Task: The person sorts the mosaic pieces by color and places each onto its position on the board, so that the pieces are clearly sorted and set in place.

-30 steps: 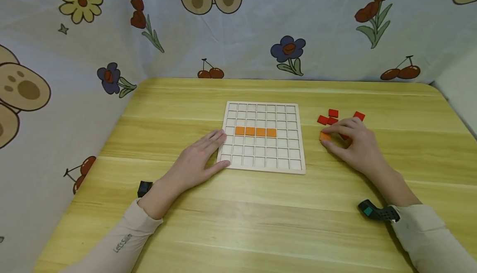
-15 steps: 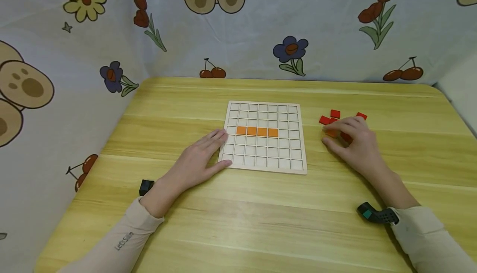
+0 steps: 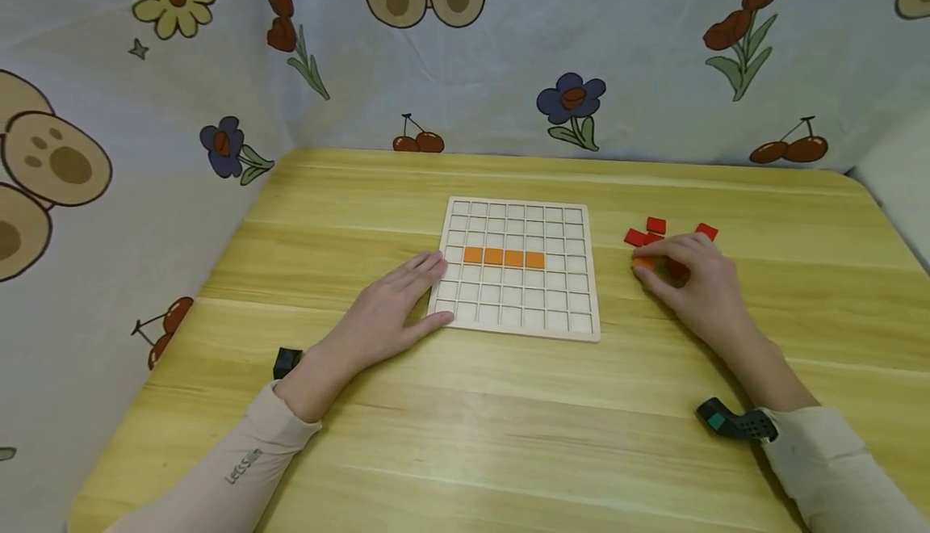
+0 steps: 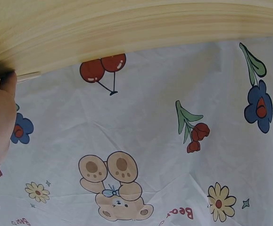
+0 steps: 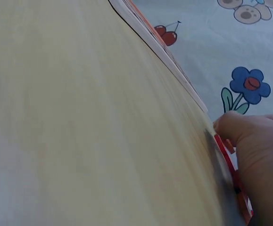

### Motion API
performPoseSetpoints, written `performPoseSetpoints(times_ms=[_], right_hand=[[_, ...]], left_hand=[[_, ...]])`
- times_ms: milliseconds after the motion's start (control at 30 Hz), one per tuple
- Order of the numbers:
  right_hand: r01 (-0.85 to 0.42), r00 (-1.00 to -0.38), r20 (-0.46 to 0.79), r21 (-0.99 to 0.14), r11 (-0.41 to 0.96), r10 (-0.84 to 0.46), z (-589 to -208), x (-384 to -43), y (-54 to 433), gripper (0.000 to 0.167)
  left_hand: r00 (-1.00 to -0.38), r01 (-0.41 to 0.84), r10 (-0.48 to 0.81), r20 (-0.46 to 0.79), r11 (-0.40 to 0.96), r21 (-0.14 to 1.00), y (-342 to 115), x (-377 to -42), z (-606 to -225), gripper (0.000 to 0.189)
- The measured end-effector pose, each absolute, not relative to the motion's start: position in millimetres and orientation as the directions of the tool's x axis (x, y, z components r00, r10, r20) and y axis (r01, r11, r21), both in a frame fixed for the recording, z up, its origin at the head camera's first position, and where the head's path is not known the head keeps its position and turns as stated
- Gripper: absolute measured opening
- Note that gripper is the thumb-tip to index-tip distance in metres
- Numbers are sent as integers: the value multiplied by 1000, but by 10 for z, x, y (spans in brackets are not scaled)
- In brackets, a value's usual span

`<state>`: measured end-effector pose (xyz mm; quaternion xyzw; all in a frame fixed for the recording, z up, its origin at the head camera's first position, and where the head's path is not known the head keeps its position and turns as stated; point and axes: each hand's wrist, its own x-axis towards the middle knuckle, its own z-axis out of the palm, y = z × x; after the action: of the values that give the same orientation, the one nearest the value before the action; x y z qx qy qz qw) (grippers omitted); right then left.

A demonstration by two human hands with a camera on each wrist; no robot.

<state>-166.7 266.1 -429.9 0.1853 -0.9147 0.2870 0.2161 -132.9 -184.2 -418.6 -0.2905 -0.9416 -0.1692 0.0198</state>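
In the head view, a pale wooden grid board [image 3: 508, 299] lies on the table, with a row of several orange square tiles [image 3: 513, 258] set in its cells. My left hand [image 3: 381, 307] rests at the board's left edge, fingers extended and thumb near the front left corner. To the right of the board, my right hand [image 3: 697, 283] pinches a loose orange tile [image 3: 643, 263] between thumb and index finger, partly hiding it. Several red square tiles [image 3: 656, 225] lie just beyond that hand, some partly under it. In the right wrist view, a red tile [image 5: 225, 149] shows beside the thumb.
The wooden table [image 3: 465, 420] spreads in front of both arms. A cloth [image 3: 465, 73] printed with flowers and cherries hangs behind and to the left. A black strap [image 3: 737, 421] is on the right wrist, and a black device [image 3: 286, 363] sits at the left one.
The right hand's thumb and index finger, parted around the loose orange tile half a second ago, have drawn closer on it. The left hand stays at the board; the head view has shifted slightly.
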Motion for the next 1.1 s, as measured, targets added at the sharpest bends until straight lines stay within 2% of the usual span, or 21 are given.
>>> performPoseSetpoints(times_ms=[500,767,1100], right_hand=[[-516,-845,463,-571,639,-268,-4266,-1806,1944,27],[-603,-791,500,-539,588,-353,-4299,-1839,1768,23],[-613,-781,515,-526,590,-352,-4345,-1847,1775,24]], left_hand=[[-835,546,537,122,775,318,-1844,-1332,-4210,81],[-830,554,541,134,771,315,-1827,-1337,-4190,80],[-837,542,533,123,779,315,-1828,-1324,-4184,80]])
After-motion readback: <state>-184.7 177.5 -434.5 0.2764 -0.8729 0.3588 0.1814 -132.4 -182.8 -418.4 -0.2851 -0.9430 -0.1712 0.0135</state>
